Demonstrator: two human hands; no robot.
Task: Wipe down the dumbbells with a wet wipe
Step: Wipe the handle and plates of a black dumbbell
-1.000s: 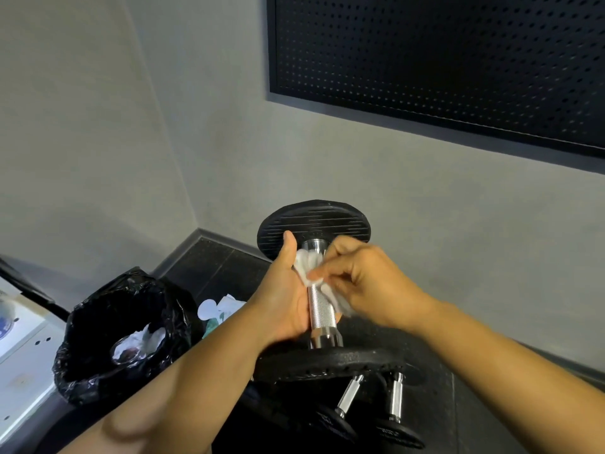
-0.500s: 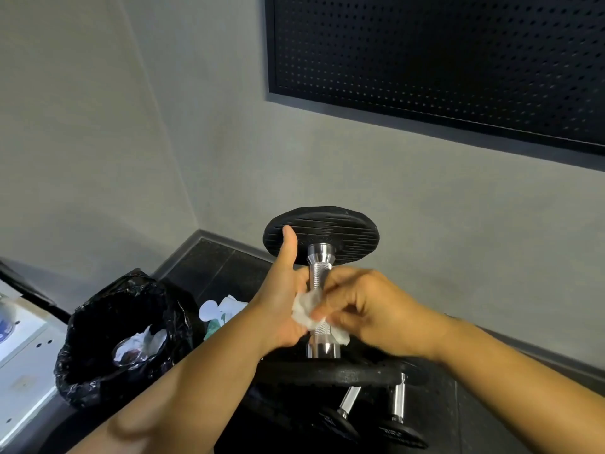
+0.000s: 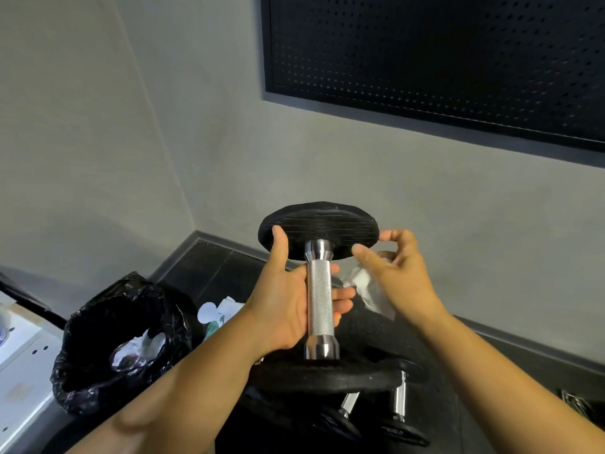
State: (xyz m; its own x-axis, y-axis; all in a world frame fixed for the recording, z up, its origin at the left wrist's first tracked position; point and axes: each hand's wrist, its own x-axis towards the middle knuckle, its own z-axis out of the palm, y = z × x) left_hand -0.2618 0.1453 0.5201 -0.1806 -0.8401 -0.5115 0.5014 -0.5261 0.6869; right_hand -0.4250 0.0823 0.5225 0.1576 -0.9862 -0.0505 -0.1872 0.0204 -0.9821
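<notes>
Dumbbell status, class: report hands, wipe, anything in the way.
Left hand grips dumbbell, upright. Right hand holds wipe beside it, not touching. Nothing between them.

Black ribbed dumbbell (image 3: pixel 319 291) plates, knurled silver handle, white wipe (image 3: pixel 366 288).

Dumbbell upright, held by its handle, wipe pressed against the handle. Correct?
Not quite. Head view: the wipe is off the handle, held just to its right. The dumbbell is upright, held by its handle.
</notes>
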